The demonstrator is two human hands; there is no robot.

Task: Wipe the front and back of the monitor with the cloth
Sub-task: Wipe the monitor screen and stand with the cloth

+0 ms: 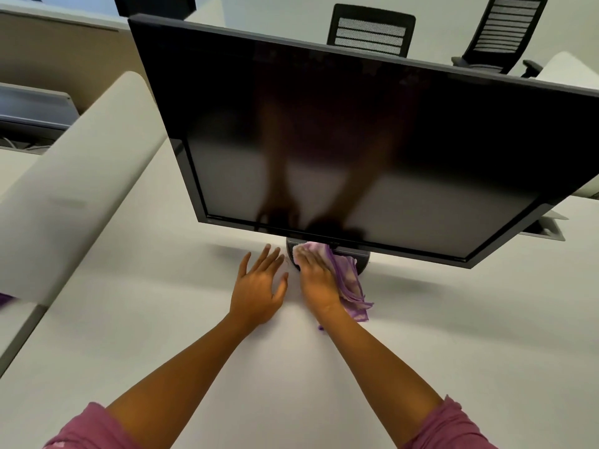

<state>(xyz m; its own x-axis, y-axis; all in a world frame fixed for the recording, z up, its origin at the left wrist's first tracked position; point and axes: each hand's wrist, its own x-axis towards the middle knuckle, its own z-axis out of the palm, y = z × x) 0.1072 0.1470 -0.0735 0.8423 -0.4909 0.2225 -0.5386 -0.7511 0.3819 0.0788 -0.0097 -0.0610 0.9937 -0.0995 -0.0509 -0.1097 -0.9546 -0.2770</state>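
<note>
A large black monitor [356, 134] stands on the white desk [162, 319], its dark screen facing me and mirroring both arms. Under its lower edge the dark round stand base [363, 262] shows. My right hand [317, 280] lies flat on a purple and white cloth [351, 286], pressing it onto the stand base and the desk. The cloth sticks out to the right of the hand. My left hand [259, 286] rests just left of it on the desk, fingers spread, holding nothing.
A white padded divider [74, 176] runs along the left of the desk. Two black mesh office chairs [371, 30] [505, 34] stand behind the monitor. A grey cable hatch [544, 230] is set in the desk at the right.
</note>
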